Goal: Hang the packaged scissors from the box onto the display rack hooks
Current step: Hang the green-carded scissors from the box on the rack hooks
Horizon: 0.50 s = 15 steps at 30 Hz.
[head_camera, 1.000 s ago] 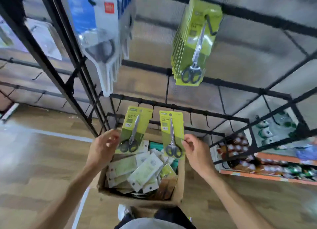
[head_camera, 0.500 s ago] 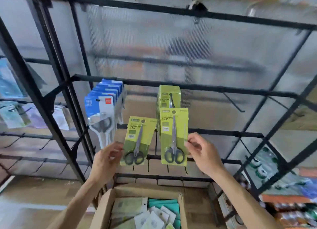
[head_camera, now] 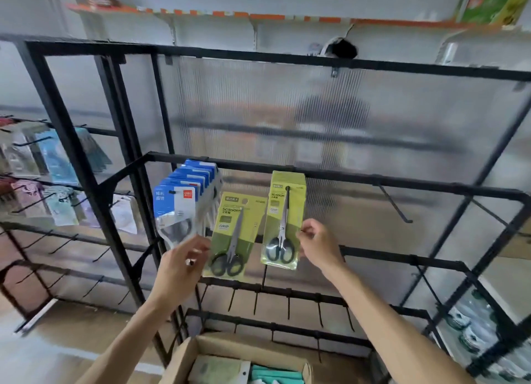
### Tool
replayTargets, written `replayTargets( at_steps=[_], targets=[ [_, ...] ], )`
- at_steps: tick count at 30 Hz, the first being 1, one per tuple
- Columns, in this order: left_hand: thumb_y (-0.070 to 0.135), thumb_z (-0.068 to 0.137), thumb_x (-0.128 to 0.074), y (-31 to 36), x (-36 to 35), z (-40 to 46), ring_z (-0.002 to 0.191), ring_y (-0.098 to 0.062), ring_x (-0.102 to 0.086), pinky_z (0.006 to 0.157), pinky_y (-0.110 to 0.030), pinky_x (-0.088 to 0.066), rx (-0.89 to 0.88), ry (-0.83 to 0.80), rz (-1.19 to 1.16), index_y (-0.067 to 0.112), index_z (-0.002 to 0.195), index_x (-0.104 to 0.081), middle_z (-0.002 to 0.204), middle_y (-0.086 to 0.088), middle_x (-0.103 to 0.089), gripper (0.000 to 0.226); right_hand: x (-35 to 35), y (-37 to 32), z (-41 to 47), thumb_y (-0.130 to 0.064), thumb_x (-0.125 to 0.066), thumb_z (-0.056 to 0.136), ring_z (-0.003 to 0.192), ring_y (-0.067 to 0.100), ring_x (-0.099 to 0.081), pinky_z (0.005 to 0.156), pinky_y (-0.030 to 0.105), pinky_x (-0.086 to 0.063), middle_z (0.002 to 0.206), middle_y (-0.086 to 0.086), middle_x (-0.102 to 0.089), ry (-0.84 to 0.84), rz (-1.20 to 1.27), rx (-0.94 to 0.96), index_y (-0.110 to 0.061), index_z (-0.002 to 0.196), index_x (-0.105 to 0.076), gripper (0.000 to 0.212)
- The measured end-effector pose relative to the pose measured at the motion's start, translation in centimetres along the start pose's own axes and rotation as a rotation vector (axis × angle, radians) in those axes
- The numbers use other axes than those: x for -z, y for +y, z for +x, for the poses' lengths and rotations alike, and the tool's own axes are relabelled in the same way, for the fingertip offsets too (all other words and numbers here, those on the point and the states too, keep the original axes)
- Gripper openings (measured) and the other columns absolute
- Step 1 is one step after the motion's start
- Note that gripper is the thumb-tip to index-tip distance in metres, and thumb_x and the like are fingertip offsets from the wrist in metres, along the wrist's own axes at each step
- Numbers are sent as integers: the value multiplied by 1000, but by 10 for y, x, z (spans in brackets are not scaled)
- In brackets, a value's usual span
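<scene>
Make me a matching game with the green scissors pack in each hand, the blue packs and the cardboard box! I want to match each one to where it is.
Things:
1. Green scissors pack with black handles in the left hand
2. Green scissors pack at the right hand
3. Row of blue and white packs
4. Brown cardboard box

Places:
A. Bottom of the view, below the rack
B. Hanging on a hook at the left of the same bar
C. Held in the air, tilted, not on a hook
D. Already on a hook, in front of more green packs

Pairs: 1-C, 2-D, 3-B, 4-A
</scene>
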<state>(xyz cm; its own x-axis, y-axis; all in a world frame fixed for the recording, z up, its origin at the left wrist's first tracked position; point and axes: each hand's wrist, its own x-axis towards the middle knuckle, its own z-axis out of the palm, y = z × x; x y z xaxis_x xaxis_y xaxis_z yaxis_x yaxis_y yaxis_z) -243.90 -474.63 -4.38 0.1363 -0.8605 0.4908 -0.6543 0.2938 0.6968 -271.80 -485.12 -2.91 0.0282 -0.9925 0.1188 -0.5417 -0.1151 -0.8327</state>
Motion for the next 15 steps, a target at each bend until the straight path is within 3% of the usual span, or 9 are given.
replayTargets(
  at_steps=[6,9,10,12,15],
  targets=[
    [-5,88,-67,5,5,-9,76,-2,-69,60,-7,-47,16,-8,7,17,87,-66,83,21,-67,22,-5,7,5,-21,-64,97,73,10,-67,68,34,-61,91,-1,-69,76,-70,66,-17,96,-60,6],
    [-4,87,-69,7,7,-16,76,-2,-68,59,-7,-46,17,-11,13,23,85,-65,82,22,-67,27,2,7,-7,-33,-67,94,69,8,-64,57,28,-58,90,-2,-69,153,-302,189,-17,99,-56,20],
    [-3,87,-69,8,9,-18,76,-3,-68,59,-7,-46,24,-15,10,24,85,-65,82,21,-67,28,5,7,-14,-35,-68,93,73,10,-65,58,26,-57,95,-3,-68,182,-375,249,-16,104,-56,25],
    [-2,88,-69,8,10,-20,75,-6,-69,58,-10,-48,28,-16,4,27,85,-65,82,18,-68,30,8,3,-29,-35,-67,94,94,13,-66,74,18,-51,113,-4,-66,141,-372,340,-15,120,-57,34],
    [-3,87,-69,17,8,-18,73,-6,-70,59,-14,-52,27,-30,-30,32,82,-65,81,19,-68,36,8,-10,-52,-34,-64,96,113,2,-61,88,4,-43,129,-9,-63,-125,-189,380,-18,134,-55,42]
  ],
)
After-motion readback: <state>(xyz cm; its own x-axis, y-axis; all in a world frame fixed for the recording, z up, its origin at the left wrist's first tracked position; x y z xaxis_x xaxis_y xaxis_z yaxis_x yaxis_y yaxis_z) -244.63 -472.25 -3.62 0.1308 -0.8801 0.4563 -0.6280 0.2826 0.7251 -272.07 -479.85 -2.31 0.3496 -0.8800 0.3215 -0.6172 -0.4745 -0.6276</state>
